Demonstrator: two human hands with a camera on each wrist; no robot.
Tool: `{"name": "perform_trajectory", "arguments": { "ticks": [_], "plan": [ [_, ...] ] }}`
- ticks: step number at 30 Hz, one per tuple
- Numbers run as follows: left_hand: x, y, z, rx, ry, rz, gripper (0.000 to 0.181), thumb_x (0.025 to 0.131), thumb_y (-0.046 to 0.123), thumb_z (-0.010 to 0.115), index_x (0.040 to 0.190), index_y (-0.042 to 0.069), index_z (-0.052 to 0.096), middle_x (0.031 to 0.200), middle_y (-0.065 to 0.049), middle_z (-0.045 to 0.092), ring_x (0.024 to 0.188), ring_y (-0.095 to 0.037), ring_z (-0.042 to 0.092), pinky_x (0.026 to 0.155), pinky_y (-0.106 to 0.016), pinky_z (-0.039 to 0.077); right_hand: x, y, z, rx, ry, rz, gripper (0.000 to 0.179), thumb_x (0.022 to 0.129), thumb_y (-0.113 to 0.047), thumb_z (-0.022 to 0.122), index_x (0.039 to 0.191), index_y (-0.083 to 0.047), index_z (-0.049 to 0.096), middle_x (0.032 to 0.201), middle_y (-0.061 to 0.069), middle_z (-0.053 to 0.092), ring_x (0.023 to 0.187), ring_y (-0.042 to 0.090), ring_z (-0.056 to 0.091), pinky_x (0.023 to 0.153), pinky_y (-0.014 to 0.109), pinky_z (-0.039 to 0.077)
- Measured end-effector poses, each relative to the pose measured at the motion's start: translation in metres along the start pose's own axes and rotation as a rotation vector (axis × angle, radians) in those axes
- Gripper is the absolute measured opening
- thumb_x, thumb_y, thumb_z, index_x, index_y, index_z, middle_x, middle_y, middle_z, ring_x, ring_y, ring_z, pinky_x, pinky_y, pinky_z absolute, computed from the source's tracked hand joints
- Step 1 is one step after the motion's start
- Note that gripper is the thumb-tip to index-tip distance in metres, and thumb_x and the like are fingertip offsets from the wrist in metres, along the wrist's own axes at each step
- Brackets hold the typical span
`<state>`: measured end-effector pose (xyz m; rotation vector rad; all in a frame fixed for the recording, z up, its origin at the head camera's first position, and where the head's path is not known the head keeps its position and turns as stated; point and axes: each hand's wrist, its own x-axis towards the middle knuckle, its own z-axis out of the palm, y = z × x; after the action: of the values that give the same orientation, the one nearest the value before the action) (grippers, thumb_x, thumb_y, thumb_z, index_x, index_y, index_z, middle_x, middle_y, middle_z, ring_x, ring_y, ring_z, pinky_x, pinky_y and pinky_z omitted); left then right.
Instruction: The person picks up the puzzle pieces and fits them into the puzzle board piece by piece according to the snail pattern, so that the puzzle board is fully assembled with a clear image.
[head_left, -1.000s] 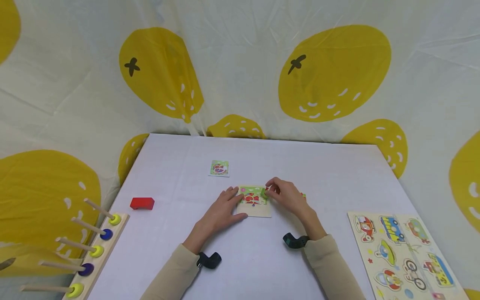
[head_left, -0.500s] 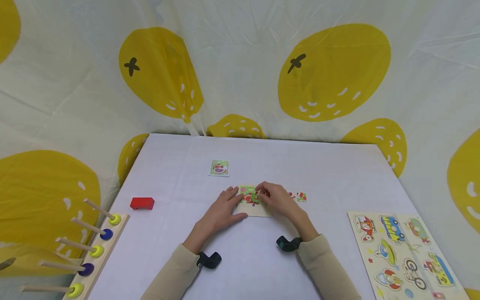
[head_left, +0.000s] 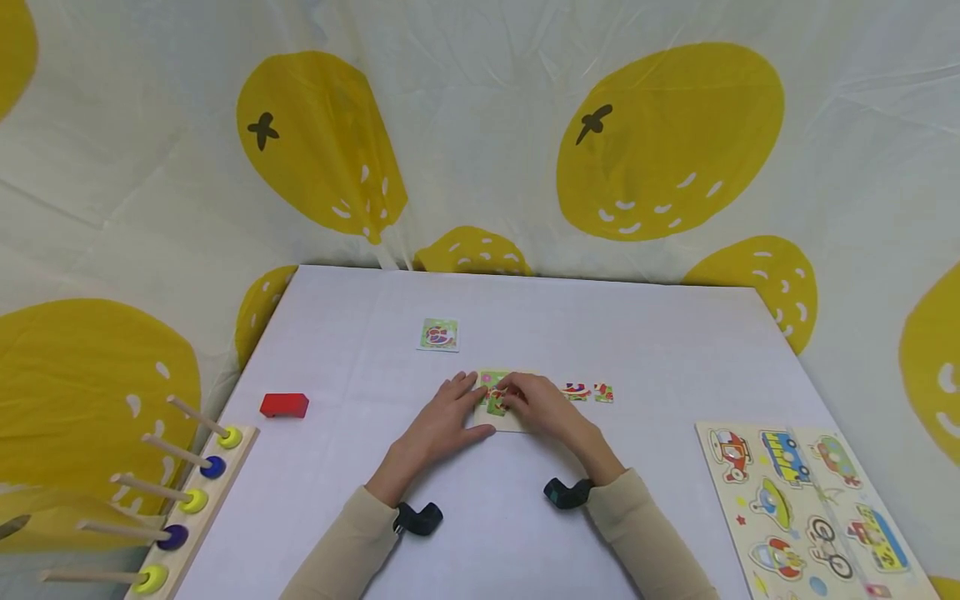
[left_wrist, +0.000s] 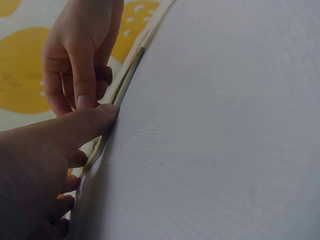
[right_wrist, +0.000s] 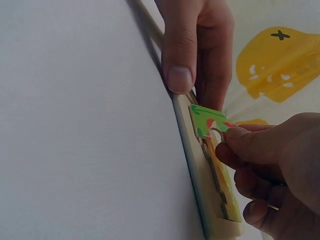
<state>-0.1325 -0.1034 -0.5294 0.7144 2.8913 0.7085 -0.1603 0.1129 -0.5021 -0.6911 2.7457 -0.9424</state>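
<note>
On the white cloth-covered table [head_left: 337,467], the right hand [head_left: 543,407] pinches a flat green-and-red puzzle piece [right_wrist: 201,119] over the left part of a pale wooden puzzle tray [head_left: 513,423], between both hands, while the left hand [head_left: 444,423] rests, fingers extended, at the tray's left edge.

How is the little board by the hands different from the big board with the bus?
The little board is much smaller than the big board. The left hand touches the little board and the right hand pinches a green piece over it; neither touches the big board. The big board shows a bus and a bicycle; the little board shows red and green. Both are pale and lie on the white table.
</note>
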Motion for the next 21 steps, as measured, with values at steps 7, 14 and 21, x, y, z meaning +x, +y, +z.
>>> {"name": "perform_trajectory", "arguments": {
  "ticks": [7,14,21],
  "plan": [
    [0.0003,-0.0013,0.0005,-0.012,-0.001,0.003,0.071,0.092,0.052,0.067,0.146,0.008,0.052,0.161,-0.012,0.038,0.153,-0.03,0.029,0.127,-0.047,0.025,-0.0006,-0.0043,0.0056,-0.012,-0.011,-0.012,0.019,0.094,-0.015,0.069,0.112,-0.009,0.07,0.1,0.001,0.07,0.085,0.012,0.058,0.083,0.036,0.053],
    [-0.0004,-0.0008,0.001,-0.019,-0.003,-0.004,0.072,0.091,0.052,0.068,0.147,0.01,0.051,0.162,-0.011,0.036,0.154,-0.029,0.027,0.128,-0.044,0.023,-0.0003,-0.0051,0.0082,-0.006,-0.021,-0.008,0.017,0.093,-0.015,0.07,0.109,-0.009,0.071,0.092,-0.002,0.067,0.081,0.01,0.055,0.077,0.029,0.051],
    [-0.0005,-0.0009,0.0013,-0.025,0.006,0.005,0.07,0.091,0.05,0.069,0.146,0.008,0.053,0.161,-0.012,0.038,0.153,-0.031,0.029,0.128,-0.046,0.023,-0.0008,-0.0039,0.0078,0.038,-0.048,-0.014,0.024,0.09,-0.016,0.075,0.111,-0.007,0.07,0.089,-0.004,0.065,0.079,0.009,0.055,0.072,0.022,0.05]
  ]
}}
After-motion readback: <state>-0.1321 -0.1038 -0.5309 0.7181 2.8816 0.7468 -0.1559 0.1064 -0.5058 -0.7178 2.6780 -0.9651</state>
